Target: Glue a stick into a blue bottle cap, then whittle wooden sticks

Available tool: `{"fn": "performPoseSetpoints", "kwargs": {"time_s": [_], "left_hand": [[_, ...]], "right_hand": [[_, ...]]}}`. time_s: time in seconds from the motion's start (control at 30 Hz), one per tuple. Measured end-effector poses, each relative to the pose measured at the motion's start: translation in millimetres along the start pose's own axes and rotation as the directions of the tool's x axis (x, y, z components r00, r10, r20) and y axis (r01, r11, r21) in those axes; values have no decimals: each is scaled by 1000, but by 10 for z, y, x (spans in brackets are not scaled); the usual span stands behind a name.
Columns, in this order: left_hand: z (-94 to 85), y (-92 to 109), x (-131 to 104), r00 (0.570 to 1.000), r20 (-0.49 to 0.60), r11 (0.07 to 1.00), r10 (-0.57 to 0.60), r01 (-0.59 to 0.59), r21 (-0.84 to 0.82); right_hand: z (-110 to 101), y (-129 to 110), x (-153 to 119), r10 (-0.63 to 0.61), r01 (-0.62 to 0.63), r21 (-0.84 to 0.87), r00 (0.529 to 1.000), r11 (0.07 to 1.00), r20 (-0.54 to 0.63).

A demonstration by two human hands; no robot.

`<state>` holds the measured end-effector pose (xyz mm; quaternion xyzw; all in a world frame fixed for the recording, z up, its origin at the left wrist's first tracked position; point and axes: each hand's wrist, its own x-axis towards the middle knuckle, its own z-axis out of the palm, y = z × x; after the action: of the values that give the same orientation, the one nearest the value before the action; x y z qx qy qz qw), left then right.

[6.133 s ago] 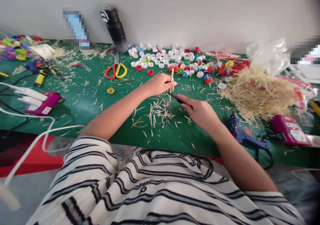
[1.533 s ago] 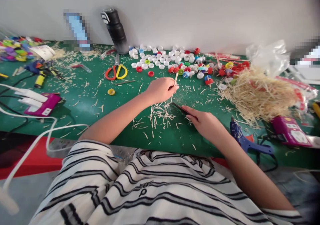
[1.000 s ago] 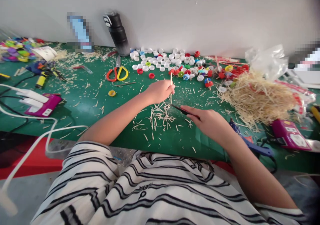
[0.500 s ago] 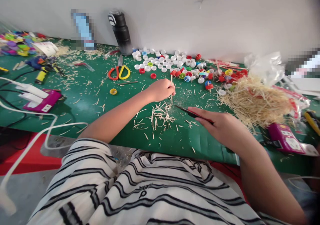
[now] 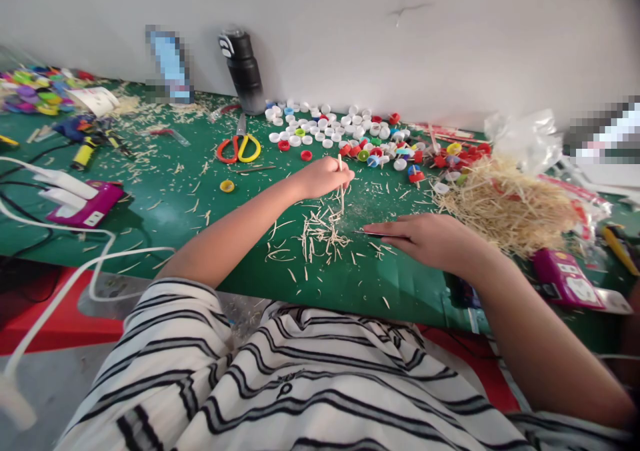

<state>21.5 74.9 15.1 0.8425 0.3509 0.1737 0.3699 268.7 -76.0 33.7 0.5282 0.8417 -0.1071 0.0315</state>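
My left hand [image 5: 323,177] is closed round a thin pale wooden stick [image 5: 343,202], which stands nearly upright. The stick's lower end points down at a small pile of wood shavings [image 5: 323,231] on the green table. To the right of the pile, my right hand [image 5: 433,241] grips a slim dark knife [image 5: 374,233], index finger stretched along it. Seen almost edge-on, the knife points left towards the pile, apart from the stick. Most of its handle is hidden in my palm.
Bottle caps [image 5: 327,127] spread behind my left hand. Scissors [image 5: 239,145] and a yellow cap [image 5: 227,186] lie to the left, a black bottle [image 5: 243,71] behind them. At right are a straw-like heap [image 5: 510,204] and a purple power strip [image 5: 565,277]; white cables [image 5: 107,251] cross the left.
My right hand has drawn the knife slightly down and to the right, away from the stick, and turned its blade flatter. My left hand keeps the stick in nearly the same place.
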Motion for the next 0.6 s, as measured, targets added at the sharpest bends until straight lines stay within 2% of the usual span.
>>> {"fn": "performPoseSetpoints", "kwargs": {"time_s": [0.2,0.4,0.5,0.6], "left_hand": [[-79,73,-60,999,-49,997,-2,6,76],[-42,132,-137,997,-69,984,46,-33,175],[-19,149,-149,993,-57,973,104,-90,211],[-16,172,-154,989,-33,959,143,-130,251]], "right_hand": [[47,25,32,-9,10,61,1000,998,-24],[84,21,56,-1,24,164,991,986,-137],[88,-13,123,-33,54,135,987,989,-154],[90,-38,212,-25,34,60,989,998,-147]]}}
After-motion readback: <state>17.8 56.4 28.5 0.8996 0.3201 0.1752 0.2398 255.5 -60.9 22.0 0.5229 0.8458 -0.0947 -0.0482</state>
